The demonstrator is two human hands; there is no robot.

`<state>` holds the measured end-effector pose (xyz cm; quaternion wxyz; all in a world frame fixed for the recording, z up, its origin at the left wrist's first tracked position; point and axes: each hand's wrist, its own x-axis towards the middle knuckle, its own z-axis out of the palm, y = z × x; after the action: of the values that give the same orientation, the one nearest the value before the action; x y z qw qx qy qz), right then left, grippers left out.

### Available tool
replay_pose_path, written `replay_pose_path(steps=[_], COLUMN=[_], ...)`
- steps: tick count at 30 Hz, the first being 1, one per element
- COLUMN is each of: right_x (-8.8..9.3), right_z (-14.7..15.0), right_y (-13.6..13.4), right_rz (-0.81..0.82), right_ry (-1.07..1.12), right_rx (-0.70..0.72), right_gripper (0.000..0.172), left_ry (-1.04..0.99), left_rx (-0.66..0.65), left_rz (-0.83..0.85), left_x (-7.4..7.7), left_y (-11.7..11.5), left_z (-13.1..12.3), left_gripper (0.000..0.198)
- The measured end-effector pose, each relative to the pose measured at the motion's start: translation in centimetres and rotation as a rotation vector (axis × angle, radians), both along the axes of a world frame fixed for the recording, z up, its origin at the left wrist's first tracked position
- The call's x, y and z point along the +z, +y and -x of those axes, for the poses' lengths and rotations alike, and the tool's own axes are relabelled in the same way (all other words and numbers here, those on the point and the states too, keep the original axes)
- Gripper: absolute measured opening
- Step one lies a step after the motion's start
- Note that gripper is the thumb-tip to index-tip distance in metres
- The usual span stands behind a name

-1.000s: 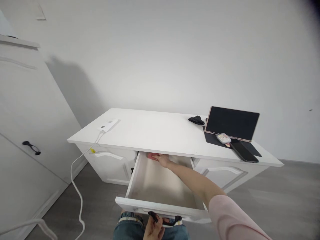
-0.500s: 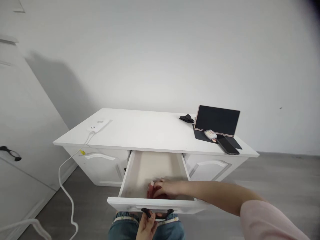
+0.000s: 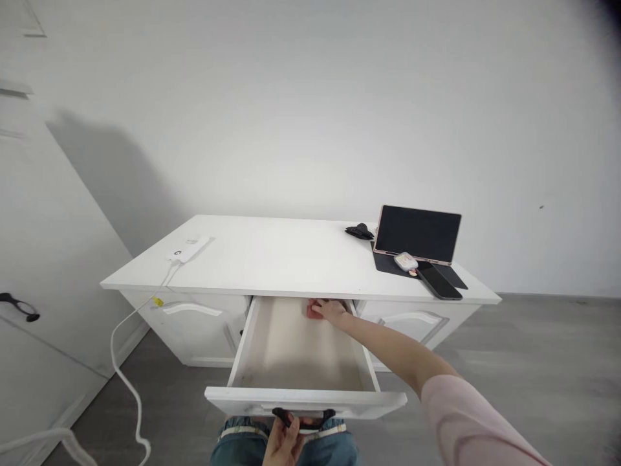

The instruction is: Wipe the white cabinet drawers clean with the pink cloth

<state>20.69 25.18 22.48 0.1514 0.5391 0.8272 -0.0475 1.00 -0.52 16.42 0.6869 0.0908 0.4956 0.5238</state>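
Note:
The white drawer (image 3: 305, 396) is pulled out from the desk, showing its pale bare bottom. Low in the picture, my left hand (image 3: 282, 443) has its fingers closed round the drawer's black handle (image 3: 320, 419). Inside at the back right of the drawer is my right hand (image 3: 332, 310), fingers closed over a small red-pink item (image 3: 313, 313) whose kind I cannot make out. My hand covers part of that item, and the desk edge hangs just above it.
On the white desk (image 3: 272, 255), a tablet (image 3: 418, 233) stands at the right with a phone (image 3: 439, 282), a small white case (image 3: 405, 261) and a black object (image 3: 359, 231). At the left lies a white power strip (image 3: 188, 250) with its cable (image 3: 121, 372) trailing down.
My right hand has moved from the front of the drawer to its back, carrying the red-pink item along. My left hand stays on the handle.

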Motion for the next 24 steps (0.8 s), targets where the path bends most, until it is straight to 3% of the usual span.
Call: replay_pose_path(steps=[4, 7, 13, 19, 22, 24], right_x=[0.0, 0.2, 0.7, 1.6, 2.4, 2.9], right_z=[0.7, 0.7, -0.5, -1.2, -1.2, -1.2], right_y=[0.9, 0.1, -5.3, -10.2, -11.0, -11.1], right_rz=[0.001, 0.009, 0.060, 0.188, 0.334, 0.498], right_ry=[-0.042, -0.021, 0.063, 0.136, 0.211, 0.284], right_rx=[-0.114, -0.106, 0.114, 0.374, 0.406, 0.352], right_gripper=[0.055, 0.057, 0.055, 0.064, 0.066, 0.067], left_ry=[0.006, 0.020, 0.040, 0.002, -0.003, -0.021], left_rx=[-0.015, -0.028, -0.027, -0.001, -0.011, -0.047], left_rz=[-0.012, -0.024, -0.023, -0.029, -0.062, -0.074], left_x=[0.4, 0.7, 0.4, 0.9, 1.8, 2.3], left_y=[0.0, 0.0, 0.0, -0.2, -0.4, -0.5], left_z=[0.0, 0.1, 0.0, -0.1, 0.1, 0.4], left_gripper=[0.044, 0.043, 0.047, 0.046, 0.044, 0.041])
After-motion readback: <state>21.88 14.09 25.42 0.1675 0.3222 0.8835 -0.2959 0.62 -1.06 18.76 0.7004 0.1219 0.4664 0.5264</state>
